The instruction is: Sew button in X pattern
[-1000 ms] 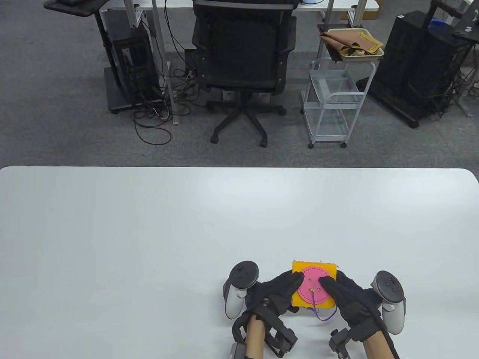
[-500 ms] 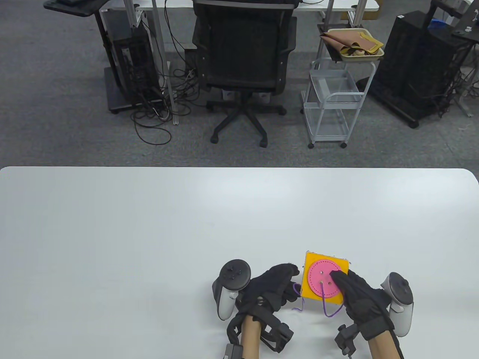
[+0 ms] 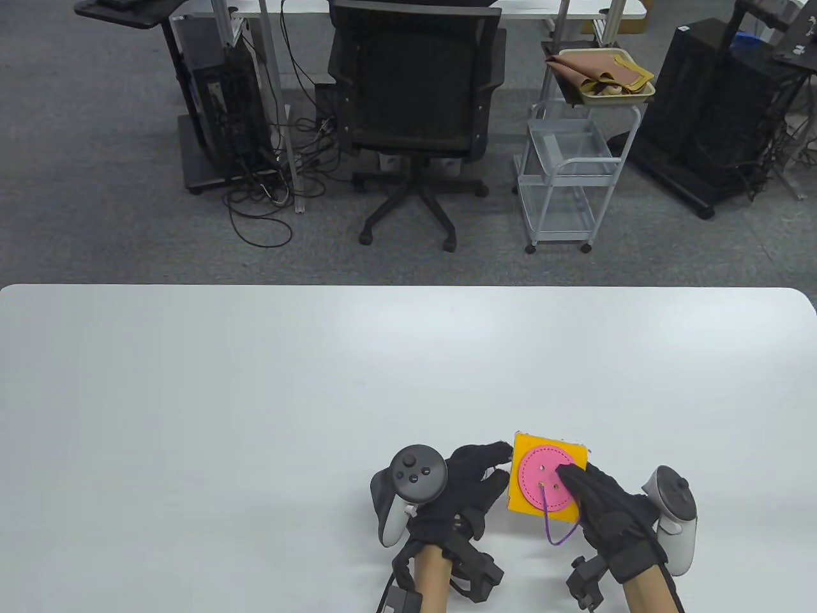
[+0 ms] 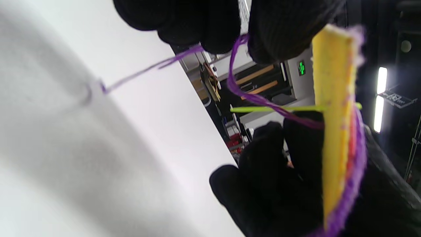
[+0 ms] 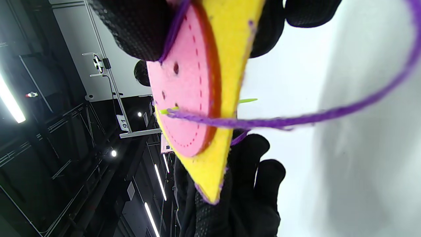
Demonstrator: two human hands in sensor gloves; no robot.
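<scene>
The yellow felt square (image 3: 549, 480) sat near the front edge of the white table (image 3: 255, 396), lifted and tilted between the 2 gloved hands rather than lying flat. A round pink button (image 3: 544, 483) made of felt covered most of its face, edged with a ring of dashed stitching and pierced by small holes near its centre; 3 of them showed in the right wrist view. The square's border was trimmed in purple.

A purple thread (image 3: 556, 533) left 1 hole of the button, drooped below the square's near edge and curved back up toward the right hand (image 3: 606, 514). That hand gripped the square, its thumb pressed on the pink face and its other fingers behind the felt.

In the left wrist view the square (image 4: 335, 131) appeared edge-on, with a thin green needle (image 4: 276, 109) poking straight through it and out of the back. The thread (image 4: 250, 95) ran from the back of the felt up into the left hand's fingertips (image 4: 279, 33), which were closed on it in a pinch; a loose tail trailed down to the table. The left hand (image 3: 463, 488) stayed just beside the square's left edge.

The right wrist view showed the button (image 5: 184, 95) with the needle's green tip (image 5: 166, 111) at 1 hole.
</scene>
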